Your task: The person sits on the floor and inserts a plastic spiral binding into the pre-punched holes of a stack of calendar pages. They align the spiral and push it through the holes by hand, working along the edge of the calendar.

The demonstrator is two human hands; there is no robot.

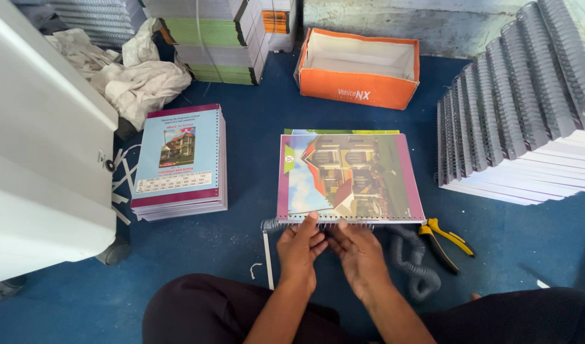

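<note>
My left hand [299, 245] and right hand [356, 251] met at the near edge of a booklet [350, 178] lying flat on the blue floor [254, 159] just beyond my fingertips, its cover a picture of a house inside a purple border. Both hands had fingers bent and drawn together, pinching the metal coil [286, 223] that ran along the booklet's punched edge — the left thumb pointed up onto the cover, the right fingers curled over the wire beside it. More coil [413, 258] lay looped on the floor just right of my right hand, with yellow-handled pliers [446, 242] a little farther right. Left of my left hand, well apart, sat a stack of unbound booklets [178, 162] with pale blue covers. Far to the right leaned a row of bound booklets [528, 108], coils upward. Beyond the booklet stood an open orange box [356, 86] — crumpled paper [136, 79] lay off to the far left.
</note>
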